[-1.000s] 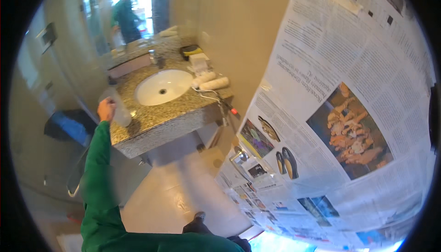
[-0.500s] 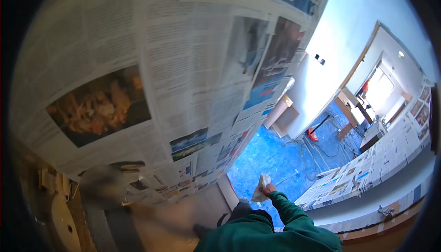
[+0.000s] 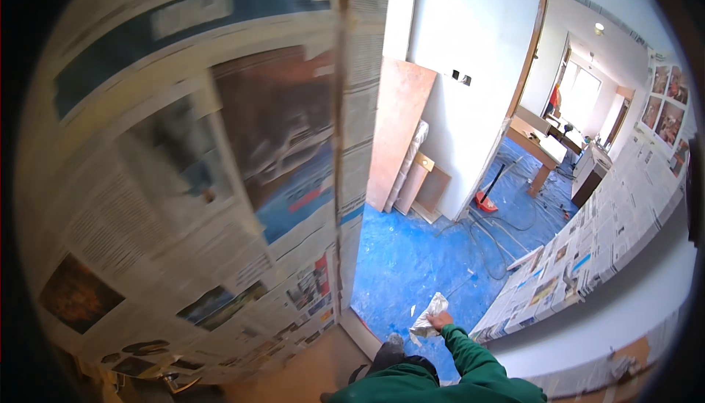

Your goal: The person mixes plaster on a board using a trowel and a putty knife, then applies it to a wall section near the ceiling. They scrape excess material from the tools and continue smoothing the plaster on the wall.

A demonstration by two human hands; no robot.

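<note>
My right hand (image 3: 440, 321), at the end of a green sleeve, is closed on a crumpled whitish piece of thin material (image 3: 428, 313). Whether it is a bag, paper or cloth I cannot tell. It hangs low in front of me, above the blue floor covering (image 3: 411, 256). My left hand is outside the picture. Part of my leg and a shoe (image 3: 395, 340) show beside the held piece.
A tall newspaper-covered panel (image 3: 294, 175) fills the left, its edge close beside me. Along the right runs a newspaper-covered ledge (image 3: 573, 263). Boards (image 3: 400, 139) lean on the white wall ahead. Past the doorway are a red dustpan (image 3: 485, 202), loose cables and a wooden workbench (image 3: 540, 142).
My view has turned and moved forward toward the opening, so the panel's edge and leaning boards show more fully. The crumpled piece stays in my right hand.
</note>
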